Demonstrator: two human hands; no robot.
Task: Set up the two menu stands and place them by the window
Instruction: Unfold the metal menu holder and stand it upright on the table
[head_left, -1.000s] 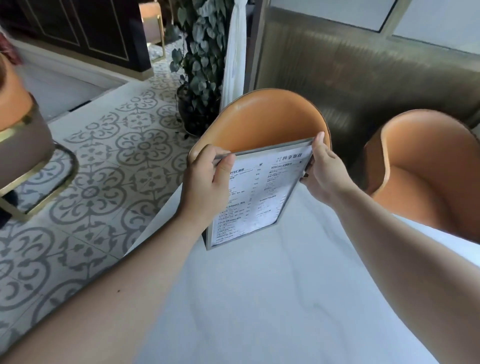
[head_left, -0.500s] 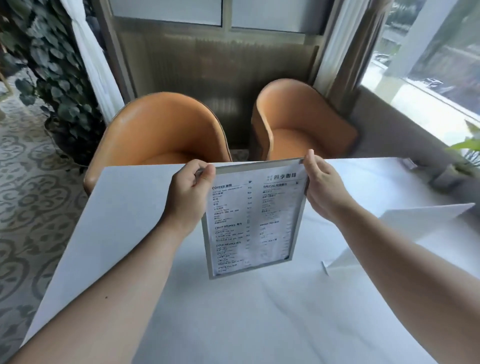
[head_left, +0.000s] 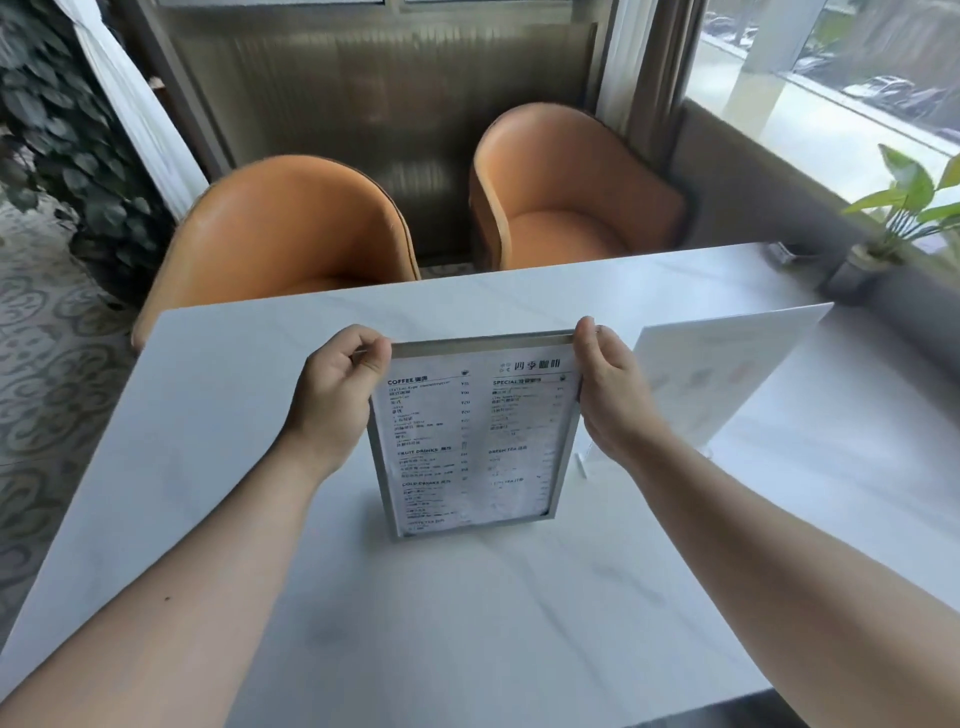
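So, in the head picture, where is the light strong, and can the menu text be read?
Head view: daylight from the window washes out the white acrylic menu stand; on the silver-framed menu stand headings read, small lines blur.

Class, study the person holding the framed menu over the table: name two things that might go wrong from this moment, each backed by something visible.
1. The framed menu is gripped only at its top corners by the left hand and right hand; if released before it is propped, it may tip flat.
2. The white menu stand is just behind the right hand, so moving the frame toward the window could knock it.
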